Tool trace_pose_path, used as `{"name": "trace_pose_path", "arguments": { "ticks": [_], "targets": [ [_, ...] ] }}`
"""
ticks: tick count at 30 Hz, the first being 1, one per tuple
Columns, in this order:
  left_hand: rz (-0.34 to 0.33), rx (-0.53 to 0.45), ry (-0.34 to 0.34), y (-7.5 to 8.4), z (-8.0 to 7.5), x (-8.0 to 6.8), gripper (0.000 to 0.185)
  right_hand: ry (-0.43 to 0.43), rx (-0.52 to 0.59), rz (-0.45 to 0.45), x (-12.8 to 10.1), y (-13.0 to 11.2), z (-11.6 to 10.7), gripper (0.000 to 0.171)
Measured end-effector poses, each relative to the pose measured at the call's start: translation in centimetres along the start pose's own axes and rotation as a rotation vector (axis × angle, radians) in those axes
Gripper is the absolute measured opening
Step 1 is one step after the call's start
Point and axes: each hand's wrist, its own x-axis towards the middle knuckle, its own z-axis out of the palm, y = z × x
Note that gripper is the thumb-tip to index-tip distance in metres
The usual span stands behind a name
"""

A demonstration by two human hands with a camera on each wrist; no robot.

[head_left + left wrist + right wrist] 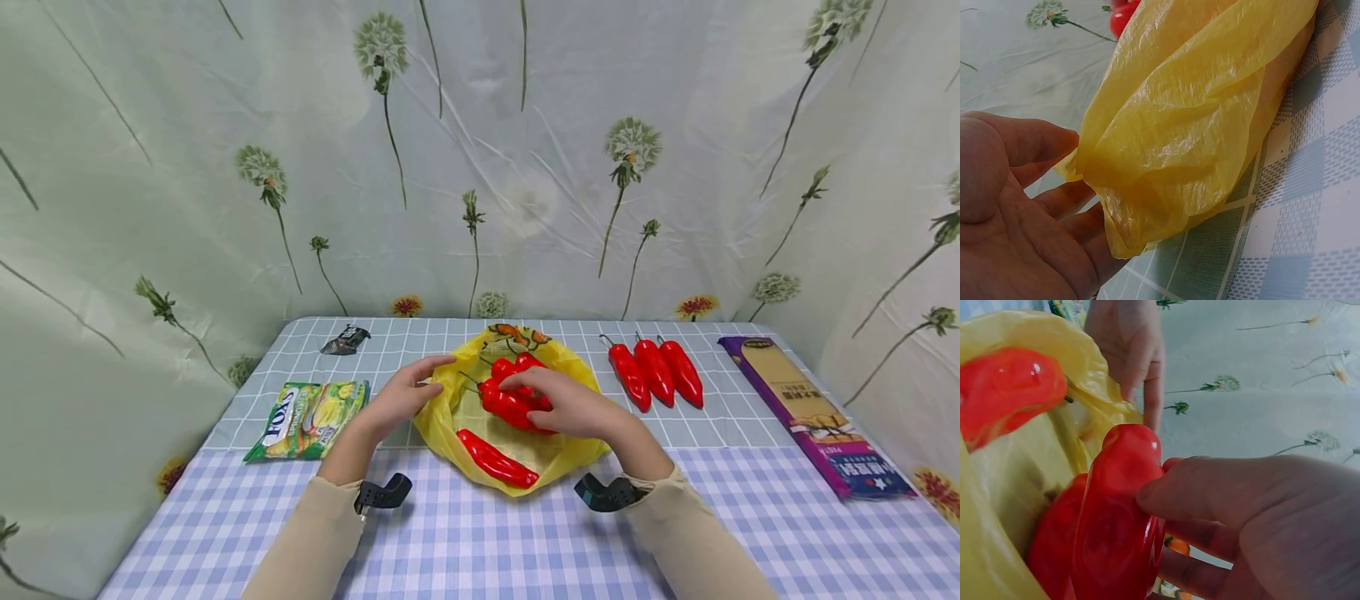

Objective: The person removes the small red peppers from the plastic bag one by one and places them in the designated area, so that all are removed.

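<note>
Left hand (405, 393) pinching rim of yellow bag (437, 427) at ten o'clock; right hand (573, 406), three o'clock, pinching red pepper (1119, 519) at bag's open mouth. Step looks like pepper handling; next move likely needs rim held wide, firm thumb

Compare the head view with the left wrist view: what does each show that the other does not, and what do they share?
Only the head view shows three red peppers lying outside the yellow bag, the green packet, the small dark packet and the long purple-edged packet.

Only the left wrist view shows the palm of the left hand, its lower fingers partly hidden by the bag.

Both show the left hand, the yellow bag, checked cloth and flower-print backdrop.
</note>
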Motion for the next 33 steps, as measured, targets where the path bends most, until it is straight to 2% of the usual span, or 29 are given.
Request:
{"name": "trace_pose_path", "arguments": {
  "ticks": [12,22,33],
  "targets": [
    [0.002,0.001,-0.004,-0.1,0.0,0.1,0.047,0.096,0.051,-0.03,-1.0,0.3,-2.3,0.049],
    [-0.022,-0.01,0.0,-0.2,0.0,0.2,0.047,0.173,0.074,0.0,-1.8,1.3,-4.1,0.051],
    [-0.011,-0.015,-0.012,-0.1,0.0,0.2,0.047,0.268,0.11,0.021,-2.9,2.6,-6.0,0.048]
  ]
}}
